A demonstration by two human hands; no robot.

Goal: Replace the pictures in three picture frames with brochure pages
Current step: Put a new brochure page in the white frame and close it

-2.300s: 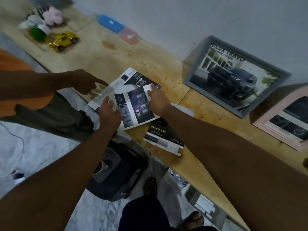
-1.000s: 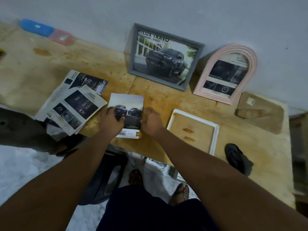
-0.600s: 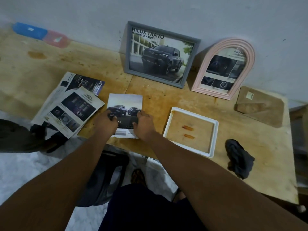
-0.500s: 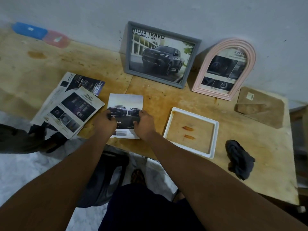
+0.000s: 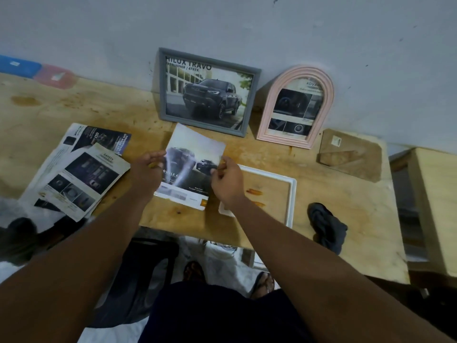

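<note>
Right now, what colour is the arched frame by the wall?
Pale pink, arched frame, clearest in the head view.

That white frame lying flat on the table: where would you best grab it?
The white frame lies flat and empty, so I would pinch its right rail from above, thumb outside, fingers in the opening. That side is bare; the left side is partly hidden behind the right hand.

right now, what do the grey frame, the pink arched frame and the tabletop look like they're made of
Grey frame: painted wood or moulded plastic, matt; even colour, no grain shows.
Pink arched frame: likely moulded plastic or painted wood, satin; smooth ridged bands.
Tabletop: probably bare plywood, unvarnished; visible grain, panel seam and stains.
</note>
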